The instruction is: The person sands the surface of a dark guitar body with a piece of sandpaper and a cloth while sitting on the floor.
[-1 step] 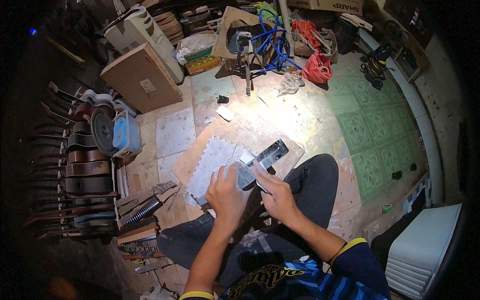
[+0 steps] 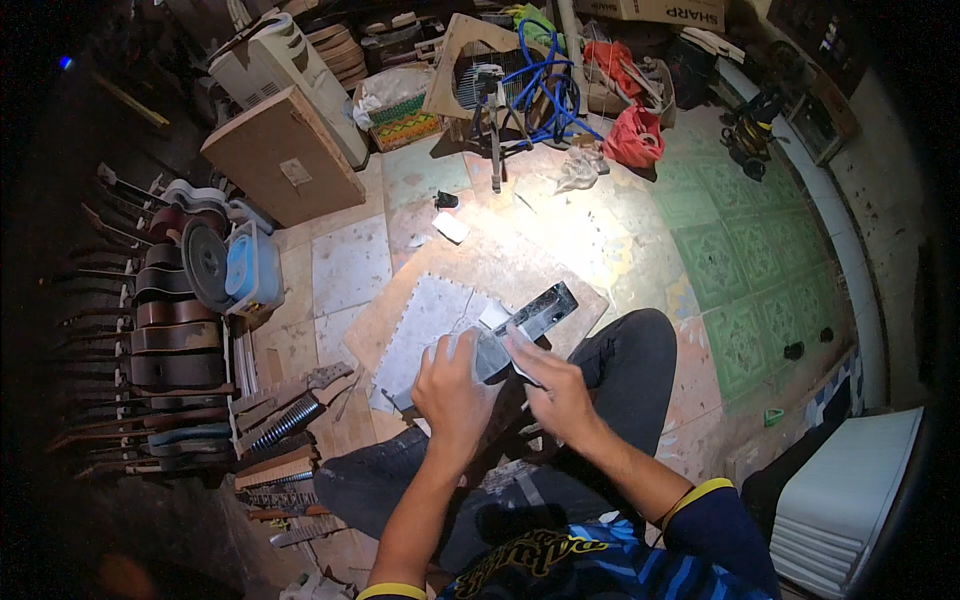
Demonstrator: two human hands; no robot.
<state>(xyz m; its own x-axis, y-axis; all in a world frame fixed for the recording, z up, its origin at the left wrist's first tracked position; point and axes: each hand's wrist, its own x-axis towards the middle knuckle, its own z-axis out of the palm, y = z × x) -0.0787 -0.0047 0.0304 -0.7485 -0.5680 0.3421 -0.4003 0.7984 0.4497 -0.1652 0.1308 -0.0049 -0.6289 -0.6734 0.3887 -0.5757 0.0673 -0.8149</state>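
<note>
The left hand (image 2: 452, 385) closes over a long, dark-grey rectangular bar with a glossy black end (image 2: 551, 309), apparently steadying it over a flat tan board's (image 2: 480, 262) near part. The right hand's (image 2: 553, 390) bent fingers meet the bar, perhaps for control; whether they grip is unclear.

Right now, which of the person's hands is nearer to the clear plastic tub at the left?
Left. The left hand is to the right of the clear plastic tub and nearer the person's body; the right hand is farther right, beyond the left.
</note>
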